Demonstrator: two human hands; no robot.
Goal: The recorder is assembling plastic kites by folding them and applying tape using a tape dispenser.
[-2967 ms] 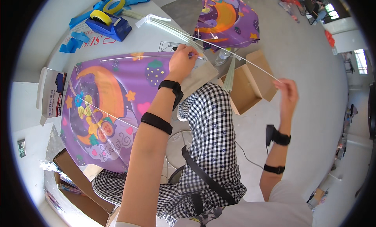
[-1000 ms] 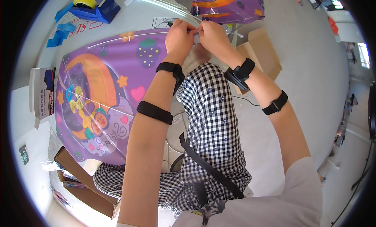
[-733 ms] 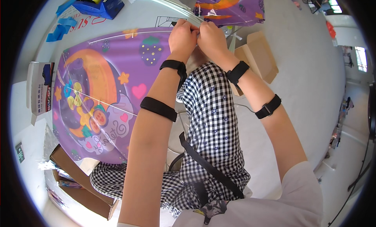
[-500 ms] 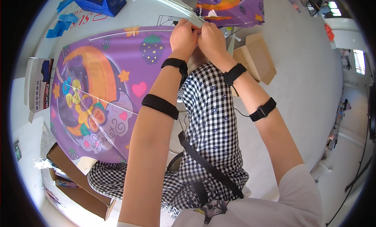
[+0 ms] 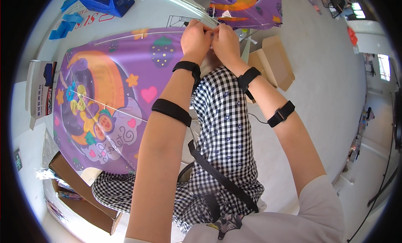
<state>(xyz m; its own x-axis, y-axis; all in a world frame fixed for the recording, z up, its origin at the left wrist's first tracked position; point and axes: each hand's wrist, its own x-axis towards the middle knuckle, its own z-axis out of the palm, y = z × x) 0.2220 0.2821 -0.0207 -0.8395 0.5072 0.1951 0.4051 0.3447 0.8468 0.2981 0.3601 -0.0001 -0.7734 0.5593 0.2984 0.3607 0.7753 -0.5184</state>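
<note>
A purple kite point(image 5: 144, 73), printed with an orange moon, strawberries, stars and hearts, spreads out to the left of my legs. Thin white rods point(image 5: 115, 110) run across it and along its far edge. My left hand point(image 5: 195, 41) and my right hand point(image 5: 226, 42) meet at the kite's far right corner. Both are closed, fingertips pinched together at that corner. The fingers cover whatever small part lies between them. Beyond my hands lies a second purple kite point(image 5: 268, 8), beside a bundle of thin pale rods point(image 5: 188, 5).
A blue tape dispenser point(image 5: 109, 4) and blue strips point(image 5: 65, 26) stand at the far left. An upright printed box point(image 5: 42, 90) is at the left edge, and a brown carton point(image 5: 79, 201) at lower left. An open cardboard box point(image 5: 274, 63) sits right of my right hand.
My hands have shifted very slightly but keep their pinch at the kite's corner. My right forearm has moved a little left. The kite lies nearly as before.
</note>
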